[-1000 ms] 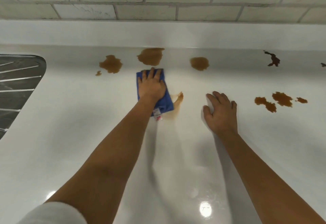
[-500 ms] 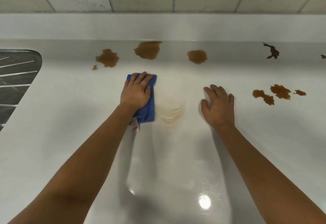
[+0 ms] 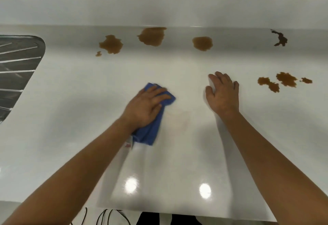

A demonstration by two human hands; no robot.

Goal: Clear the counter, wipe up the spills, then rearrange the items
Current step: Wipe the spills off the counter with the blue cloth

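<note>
My left hand [image 3: 144, 107] presses a blue cloth [image 3: 148, 132] flat on the white counter [image 3: 71, 118], fingers spread over it. My right hand [image 3: 221, 94] rests palm down on the counter to the right, holding nothing. A faint brown smear [image 3: 179, 120] lies between the hands. Three brown spills sit along the back: one at left [image 3: 111, 44], one in the middle [image 3: 152, 36], one at right [image 3: 202, 43]. A brown cluster [image 3: 282, 81] lies right of my right hand. A dark stain [image 3: 279, 38] is at the far right.
A steel sink drainer [image 3: 16, 72] is set into the counter at the left edge. A white upstand [image 3: 159, 10] and tiled wall run along the back. The counter's front edge [image 3: 177, 214] is near my body, with cables below.
My left hand dragged the cloth back towards me and to the right across the smear. The brown streak has faded to a faint mark. My right hand stayed planted.
</note>
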